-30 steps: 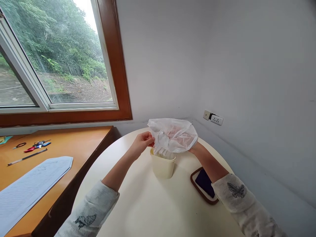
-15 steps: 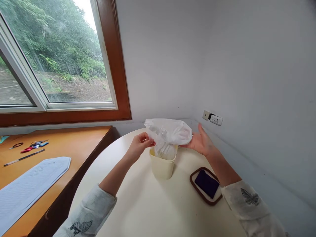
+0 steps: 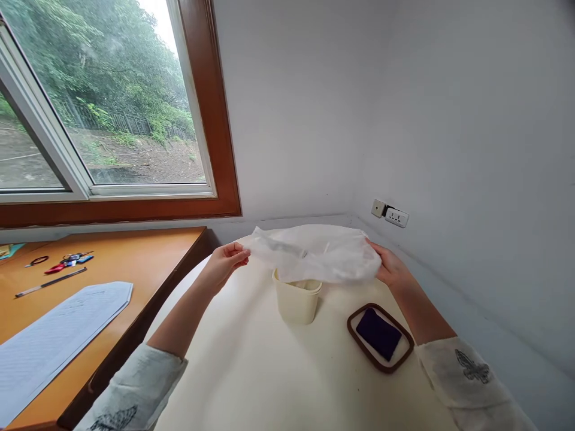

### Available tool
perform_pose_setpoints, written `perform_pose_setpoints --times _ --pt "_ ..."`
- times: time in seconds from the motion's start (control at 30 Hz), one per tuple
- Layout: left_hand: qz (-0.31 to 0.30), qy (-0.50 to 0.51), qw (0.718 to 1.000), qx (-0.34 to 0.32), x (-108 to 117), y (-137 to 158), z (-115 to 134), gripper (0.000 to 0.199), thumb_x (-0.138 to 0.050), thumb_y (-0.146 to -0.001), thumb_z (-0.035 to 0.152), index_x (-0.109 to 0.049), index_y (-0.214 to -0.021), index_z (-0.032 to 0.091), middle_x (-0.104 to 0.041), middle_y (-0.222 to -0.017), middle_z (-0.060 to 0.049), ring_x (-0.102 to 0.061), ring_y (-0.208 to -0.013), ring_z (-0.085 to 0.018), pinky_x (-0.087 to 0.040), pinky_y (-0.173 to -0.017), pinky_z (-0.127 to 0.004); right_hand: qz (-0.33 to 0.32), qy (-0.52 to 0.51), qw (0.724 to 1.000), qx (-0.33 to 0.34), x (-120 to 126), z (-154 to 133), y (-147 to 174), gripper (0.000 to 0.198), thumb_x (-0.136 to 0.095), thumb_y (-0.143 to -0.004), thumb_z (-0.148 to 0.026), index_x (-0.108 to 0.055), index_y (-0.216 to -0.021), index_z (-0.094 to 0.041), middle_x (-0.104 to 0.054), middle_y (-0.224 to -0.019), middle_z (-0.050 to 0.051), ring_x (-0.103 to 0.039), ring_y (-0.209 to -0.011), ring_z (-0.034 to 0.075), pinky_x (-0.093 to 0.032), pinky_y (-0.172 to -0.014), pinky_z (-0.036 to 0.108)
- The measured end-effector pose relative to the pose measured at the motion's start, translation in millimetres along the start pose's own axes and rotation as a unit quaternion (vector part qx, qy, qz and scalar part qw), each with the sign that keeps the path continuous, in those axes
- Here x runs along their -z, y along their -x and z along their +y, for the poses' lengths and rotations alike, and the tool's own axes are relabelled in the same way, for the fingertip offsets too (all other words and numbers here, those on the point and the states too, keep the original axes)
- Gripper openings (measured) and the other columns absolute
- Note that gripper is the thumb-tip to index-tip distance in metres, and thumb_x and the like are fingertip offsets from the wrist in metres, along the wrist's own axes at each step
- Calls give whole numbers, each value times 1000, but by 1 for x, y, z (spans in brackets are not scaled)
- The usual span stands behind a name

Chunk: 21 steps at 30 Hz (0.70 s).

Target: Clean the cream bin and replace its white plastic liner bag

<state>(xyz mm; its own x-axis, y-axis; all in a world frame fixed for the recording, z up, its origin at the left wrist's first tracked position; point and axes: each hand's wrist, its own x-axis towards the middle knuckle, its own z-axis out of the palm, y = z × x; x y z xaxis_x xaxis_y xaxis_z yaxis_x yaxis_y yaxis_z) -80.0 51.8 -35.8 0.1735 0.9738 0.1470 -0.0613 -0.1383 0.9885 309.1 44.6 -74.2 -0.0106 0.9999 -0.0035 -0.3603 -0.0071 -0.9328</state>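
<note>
A thin white plastic bag (image 3: pixel 314 254) is spread out between my two hands, above a cream-coloured bin (image 3: pixel 296 302). My left hand (image 3: pixel 224 263) pinches the bag's left corner between thumb and fingers. At the opposite end, my right hand (image 3: pixel 390 263) grips the bag's right edge, its fingertips partly hidden by the plastic. The bag hides the far part of the bin's rim; the bin stands upright on the white round table (image 3: pixel 269 371).
On the table's right lie a brown rounded frame (image 3: pixel 381 368) and a dark purple folded cloth (image 3: pixel 378 334) within it. The wooden desk (image 3: pixel 148 257) at left bears papers (image 3: pixel 67 335), a pen (image 3: pixel 49 282) and keys (image 3: pixel 72 259). Walls meet behind the table.
My hands have moved apart, stretching the bunched bag wide. The bag's lower part has come up out of the bin. My right hand, spread before, now grips the bag's edge.
</note>
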Motion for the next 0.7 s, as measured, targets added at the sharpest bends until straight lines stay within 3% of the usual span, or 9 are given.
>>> perform_pose_setpoints --times 0.13,0.23,0.33,0.4,0.47,0.53,0.57,0.63,0.7 --pt "-18 35 998 45 23 3 0 24 -74 -61 31 -55 -63 16 -53 -61 1 -52 -59 -10 -46 -66 -27 -20 40 999 -14 11 -8 13 19 -65 -71 -38 -67 -83 -23 -69 -82 3 -63 -75 20 -50 -62 29" --pt "11 -40 997 61 37 4 -3 26 -75 -58 33 -58 -68 16 -57 -69 -1 -54 -65 -12 -47 -67 -29 -57 97 993 -28 12 -14 24 27 -70 -65 -32 -67 -90 -22 -69 -83 4 -60 -64 16 -45 -54 26" --pt "130 -152 978 -64 30 10 4 34 -71 -63 40 -58 -86 17 -58 -85 -4 -57 -80 -17 -47 -75 -34 -92 160 981 -58 5 -14 33 39 -70 -65 -35 -65 -101 -20 -69 -84 5 -59 -63 16 -43 -53 25" --pt "132 -229 945 -196 11 19 15 35 -62 -72 43 -56 -98 19 -57 -98 -6 -55 -94 -20 -44 -86 -38 -103 188 974 -73 -2 -11 36 44 -70 -66 -38 -63 -106 -19 -68 -83 6 -59 -66 16 -43 -55 25" --pt "5 -363 888 -283 -14 28 25 48 -64 -72 42 -50 -114 23 -50 -119 -8 -45 -113 -25 -36 -97 -43 -108 211 968 -85 -10 -8 39 46 -68 -68 -40 -62 -107 -17 -67 -82 6 -58 -66 16 -42 -54 24" --pt "-129 -482 802 -328 -38 35 28 66 -71 -62 47 -46 -119 24 -42 -130 -10 -33 -122 -30 -29 -101 -49 -112 226 963 -94 -18 -6 40 47 -67 -69 -41 -61 -109 -17 -67 -84 7 -58 -68 16 -42 -54 23" --pt "-173 -520 760 -350 -47 37 26 64 -72 -61 47 -49 -115 23 -42 -130 -11 -32 -122 -31 -26 -101 -52 -115 230 962 -97 -20 -5 40 47 -66 -70 -42 -61 -110 -17 -66 -86 7 -58 -69 16 -42 -55 24" --pt "-194 -562 705 -387 -57 40 15 28 -67 -71 33 -57 -95 20 -46 -124 -10 -35 -118 -30 -24 -101 -53 -118 234 960 -99 -21 -3 41 47 -64 -71 -43 -60 -110 -18 -66 -90 7 -58 -71 17 -43 -56 24" --pt "-188 -571 679 -422 -57 44 2 2 -55 -78 17 -57 -80 17 -52 -113 -10 -42 -108 -25 -29 -97 -50 -114 229 962 -99 -16 1 41 45 -61 -73 -47 -60 -109 -20 -66 -91 7 -58 -72 17 -43 -56 24"
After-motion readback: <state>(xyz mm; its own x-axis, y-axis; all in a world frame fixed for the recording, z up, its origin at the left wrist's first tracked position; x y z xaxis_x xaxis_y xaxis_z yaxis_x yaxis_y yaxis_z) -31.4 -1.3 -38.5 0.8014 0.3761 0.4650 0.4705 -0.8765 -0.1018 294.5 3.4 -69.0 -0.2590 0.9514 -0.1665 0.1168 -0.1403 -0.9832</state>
